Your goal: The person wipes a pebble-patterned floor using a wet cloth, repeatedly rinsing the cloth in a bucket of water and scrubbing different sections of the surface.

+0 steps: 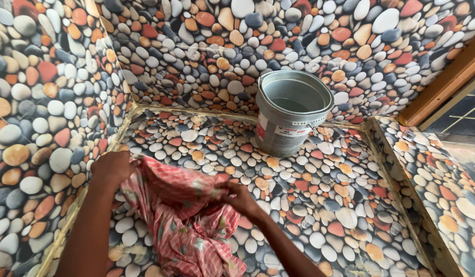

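A pink checked cloth with a flower print [181,220] lies bunched on a pebble-patterned tiled floor [329,205]. My left hand [113,168] grips its upper left corner, close to the left wall. My right hand [241,197] pinches a fold at the cloth's right side. Both forearms reach in from the bottom edge of the head view. The cloth hangs crumpled between the two hands and trails down toward the bottom edge.
A grey metal bucket [291,110] with a label stands upright on the floor against the back wall, beyond my right hand. Pebble-patterned walls [37,102] close the left and back. A low tiled ledge [442,184] runs along the right, under a wooden door frame [445,84].
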